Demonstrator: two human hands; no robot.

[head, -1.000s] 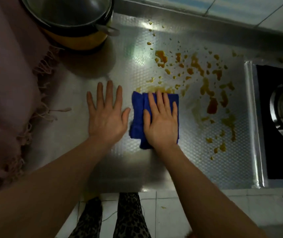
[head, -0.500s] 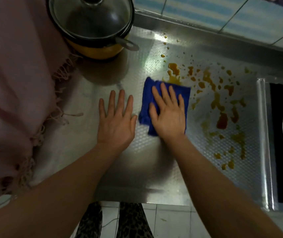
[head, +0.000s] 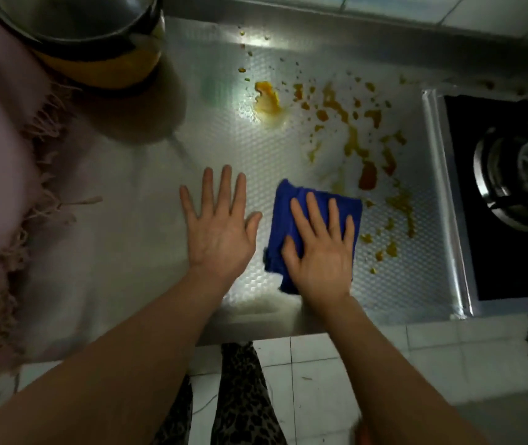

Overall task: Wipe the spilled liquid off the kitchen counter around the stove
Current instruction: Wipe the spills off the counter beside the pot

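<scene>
Right hand is pressing a blue cloth flat, fingers spread, just left of the orange spill.
Left hand is lying open on the bench; overlapping strokes toward the stove would likely be lifting more.

The bench was shiny, bumpy metal, the blue cloth looked soft, and the floor was smooth tile.

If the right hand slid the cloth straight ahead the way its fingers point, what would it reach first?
Probably the faint orange smear just beyond the blue cloth under the right hand; the dark red-orange blob lies slightly right of that line.
</scene>
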